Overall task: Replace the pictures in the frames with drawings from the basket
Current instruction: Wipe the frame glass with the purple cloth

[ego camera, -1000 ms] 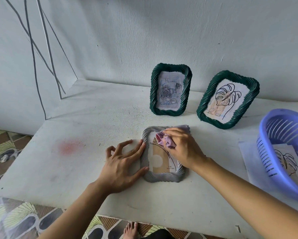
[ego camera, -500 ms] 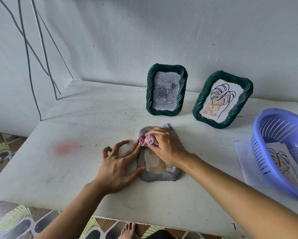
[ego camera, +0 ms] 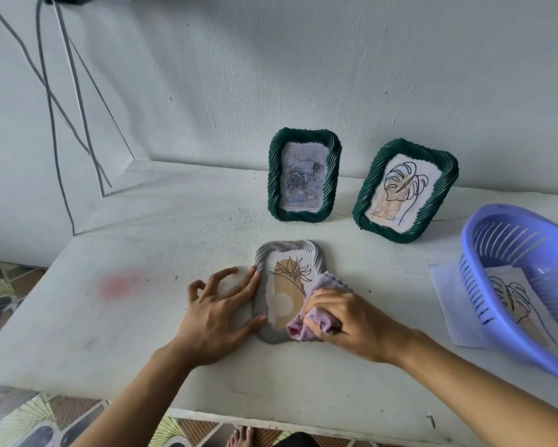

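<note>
Right hand (ego camera: 352, 324) gripping cloth (ego camera: 307, 329) slid down grey frame (ego camera: 260, 304); rose picture's (ego camera: 302, 177) writing illegible.

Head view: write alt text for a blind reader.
The right hand holds a purple cloth on a grey frame lying flat on the table; the left hand rests against its edge. Two green frames stand behind.
</note>
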